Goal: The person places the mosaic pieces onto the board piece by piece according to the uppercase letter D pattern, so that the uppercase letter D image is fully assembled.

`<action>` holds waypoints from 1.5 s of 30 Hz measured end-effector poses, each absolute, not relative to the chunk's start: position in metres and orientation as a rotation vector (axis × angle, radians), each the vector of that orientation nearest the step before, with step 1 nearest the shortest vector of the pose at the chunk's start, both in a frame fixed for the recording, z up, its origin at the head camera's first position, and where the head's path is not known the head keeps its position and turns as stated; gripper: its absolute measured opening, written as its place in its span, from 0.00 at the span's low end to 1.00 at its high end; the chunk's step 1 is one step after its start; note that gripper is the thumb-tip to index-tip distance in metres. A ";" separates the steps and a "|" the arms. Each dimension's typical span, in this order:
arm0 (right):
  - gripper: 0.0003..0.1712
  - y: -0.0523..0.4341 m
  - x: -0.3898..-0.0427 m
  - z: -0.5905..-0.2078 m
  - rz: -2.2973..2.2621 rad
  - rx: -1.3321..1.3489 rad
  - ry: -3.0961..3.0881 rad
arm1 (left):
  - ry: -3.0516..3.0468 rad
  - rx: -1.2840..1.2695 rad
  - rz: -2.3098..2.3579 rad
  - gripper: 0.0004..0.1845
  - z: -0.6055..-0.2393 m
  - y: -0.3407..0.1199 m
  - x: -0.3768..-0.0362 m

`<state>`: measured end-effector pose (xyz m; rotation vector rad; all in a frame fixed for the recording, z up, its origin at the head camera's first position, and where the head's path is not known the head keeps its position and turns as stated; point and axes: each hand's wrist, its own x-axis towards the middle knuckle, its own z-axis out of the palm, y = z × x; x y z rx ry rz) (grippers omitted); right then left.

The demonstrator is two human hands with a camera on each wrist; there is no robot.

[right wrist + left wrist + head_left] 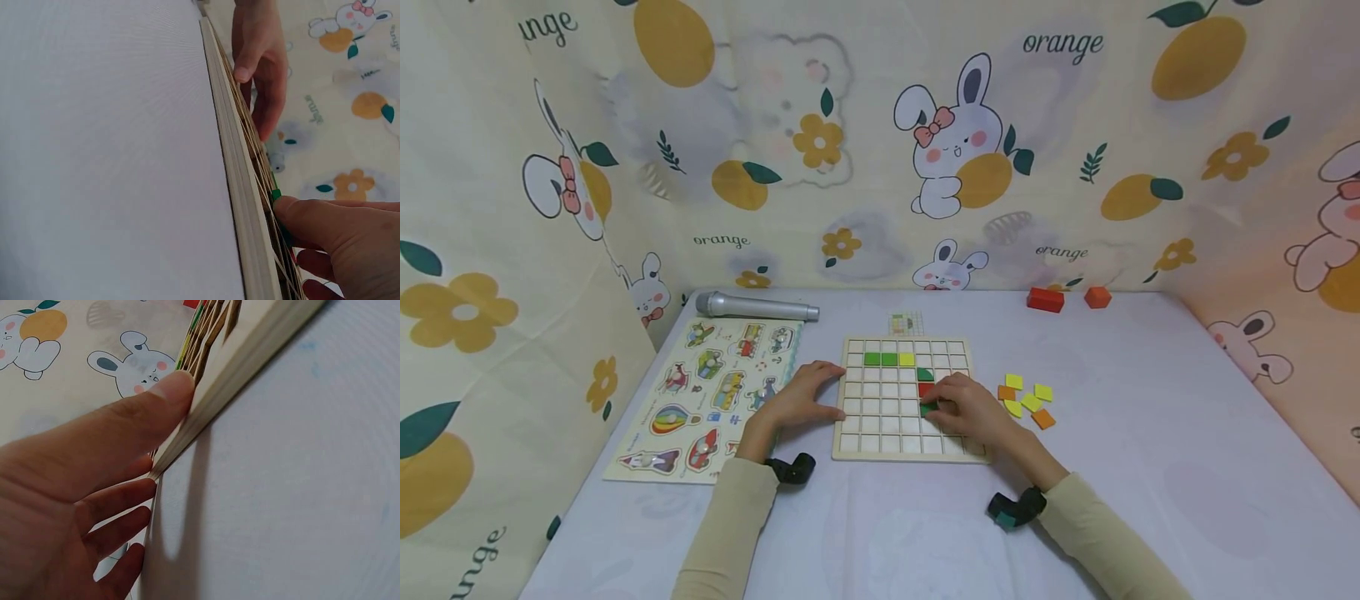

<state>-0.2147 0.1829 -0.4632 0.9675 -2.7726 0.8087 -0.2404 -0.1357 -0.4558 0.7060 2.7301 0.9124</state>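
Observation:
A wooden grid board (880, 446) lies flat on the table. My left hand (801, 396) rests at its left edge, thumb and fingertips spread and touching the frame; in the left wrist view the thumb (140, 415) lies along the rim. Over the right-hand columns, my right hand (966, 408) pinches a green tile (927, 410) at a cell, partly hidden by the fingers. Just above it sit a red tile (925, 389) and a green quarter-round tile (926, 375). Near the top row are green tiles (880, 359) and a yellow tile (907, 360).
Several loose yellow and orange tiles (1032, 402) lie right of the board. A small pattern card (906, 322) is behind it. Left are a picture puzzle board (700, 400) and a grey microphone (756, 307). Two red blocks, one oblong (1045, 300), stand at the back right.

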 end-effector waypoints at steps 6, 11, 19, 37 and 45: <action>0.10 0.183 -0.213 -0.462 0.800 0.962 -2.771 | 2.729 0.702 0.919 0.40 -0.455 -0.136 -0.240; 0.09 0.182 -0.213 -0.460 0.795 0.971 -2.752 | 2.729 0.693 0.916 0.40 -0.454 -0.136 -0.239; 0.10 0.182 -0.213 -0.463 0.804 0.956 -2.743 | 2.727 0.682 0.915 0.40 -0.455 -0.136 -0.239; 0.10 0.181 -0.214 -0.459 0.785 0.944 -2.748 | 2.723 0.681 0.919 0.40 -0.455 -0.136 -0.240; 0.14 0.201 -0.215 -0.447 0.837 0.865 -2.788 | 2.715 0.686 0.928 0.40 -0.456 -0.136 -0.240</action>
